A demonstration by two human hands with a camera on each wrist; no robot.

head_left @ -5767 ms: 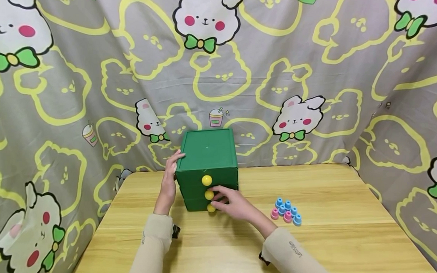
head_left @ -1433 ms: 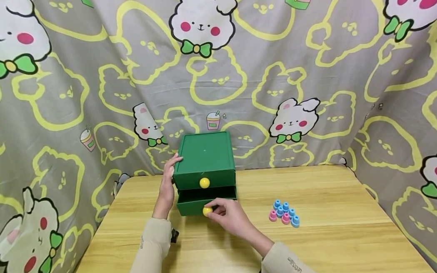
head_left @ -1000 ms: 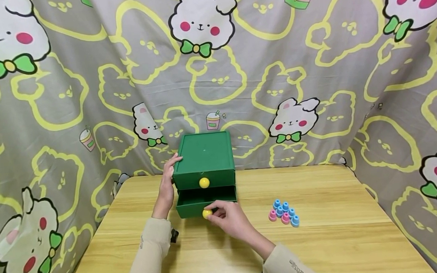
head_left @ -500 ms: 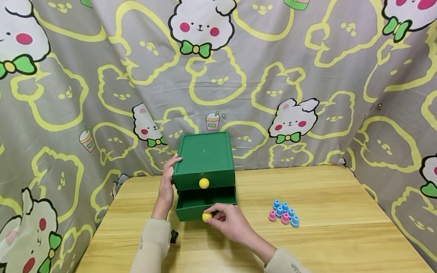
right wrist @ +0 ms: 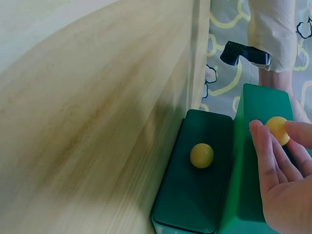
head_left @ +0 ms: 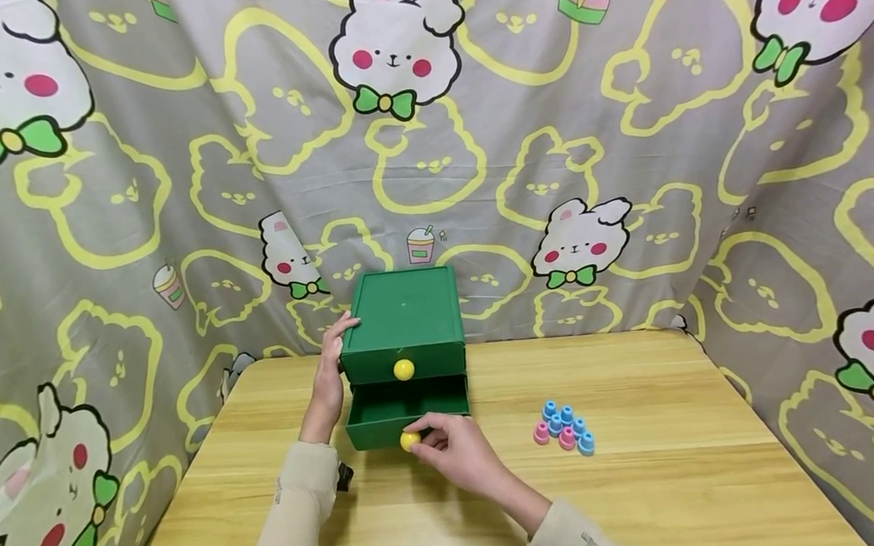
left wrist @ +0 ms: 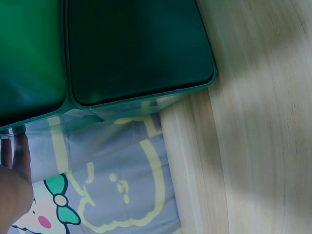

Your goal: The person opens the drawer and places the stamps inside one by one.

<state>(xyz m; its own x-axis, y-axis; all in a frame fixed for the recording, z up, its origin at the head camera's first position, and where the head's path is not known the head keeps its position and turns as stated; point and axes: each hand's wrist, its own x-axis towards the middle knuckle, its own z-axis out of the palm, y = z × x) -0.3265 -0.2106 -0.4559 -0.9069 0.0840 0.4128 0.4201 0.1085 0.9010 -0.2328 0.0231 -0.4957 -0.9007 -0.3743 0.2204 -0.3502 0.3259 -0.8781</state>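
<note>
A green chest of drawers with yellow ball knobs stands on the wooden table. Its middle drawer is pulled out, and the inside that shows holds nothing. My right hand pinches this drawer's knob between thumb and fingers. Above it, the top drawer's knob sits on a closed front. The bottom drawer, also closed, shows in the right wrist view; the pulled-out drawer hides it from the head view. My left hand rests against the chest's left side, fingertips at the top edge.
Several small blue and pink cup-shaped pieces stand grouped on the table, right of the chest. A grey patterned curtain hangs behind the table and along both sides.
All drawers were closed at first, with my right hand at the lower knobs. The middle drawer has since slid out towards me with that hand. My left hand keeps its place on the chest.
</note>
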